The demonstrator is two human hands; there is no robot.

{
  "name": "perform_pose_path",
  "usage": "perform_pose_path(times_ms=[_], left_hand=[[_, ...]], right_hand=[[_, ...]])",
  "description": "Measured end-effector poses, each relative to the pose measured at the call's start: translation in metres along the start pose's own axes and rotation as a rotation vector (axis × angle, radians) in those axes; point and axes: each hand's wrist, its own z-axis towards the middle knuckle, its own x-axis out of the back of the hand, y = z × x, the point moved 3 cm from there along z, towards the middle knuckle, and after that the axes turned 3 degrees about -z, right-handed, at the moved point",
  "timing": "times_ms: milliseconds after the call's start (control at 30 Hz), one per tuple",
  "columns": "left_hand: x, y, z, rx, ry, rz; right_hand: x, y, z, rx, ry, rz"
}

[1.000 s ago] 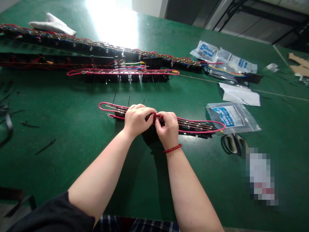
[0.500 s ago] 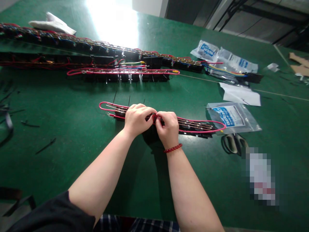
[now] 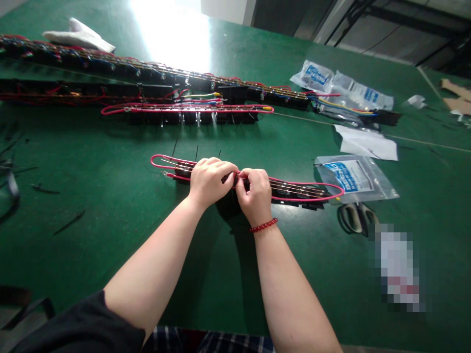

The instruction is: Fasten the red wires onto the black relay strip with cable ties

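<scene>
A long black strip of components with a pink wire looped around it [image 3: 305,191] lies across the green table [image 3: 110,196] in front of me. My left hand [image 3: 209,180] is closed over its middle, fingers curled onto the pink wire. My right hand [image 3: 254,193], with a red bead bracelet at the wrist, pinches the same wire right beside the left hand. The two hands touch at the fingertips. What lies under the fingers is hidden.
Several longer wired black strips [image 3: 184,110] lie farther back. Clear plastic bags with blue labels [image 3: 353,179] and white paper [image 3: 366,143] sit at the right, scissors [image 3: 355,218] near them. Cut black cable ties [image 3: 69,223] litter the left. A white cloth [image 3: 79,35] lies far left.
</scene>
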Motion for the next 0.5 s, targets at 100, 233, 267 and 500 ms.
perform_pose_path(times_ms=[100,233,267,500], left_hand=[[-0.0008,-0.0001,0.0003,0.010,0.003,0.007],[-0.0019,-0.0008,0.0005,0.024,-0.003,0.012],[-0.0022,-0.0012,0.0005,0.026,0.000,0.010],[-0.0037,-0.0029,0.0000,0.035,0.001,0.021]], right_hand=[[-0.0003,-0.0002,0.0001,-0.009,-0.011,-0.009],[-0.0007,-0.0005,0.0004,-0.004,-0.013,-0.020],[-0.0008,-0.0005,0.0005,-0.002,-0.014,-0.023],[-0.0006,-0.0009,0.0008,-0.005,-0.032,-0.024]])
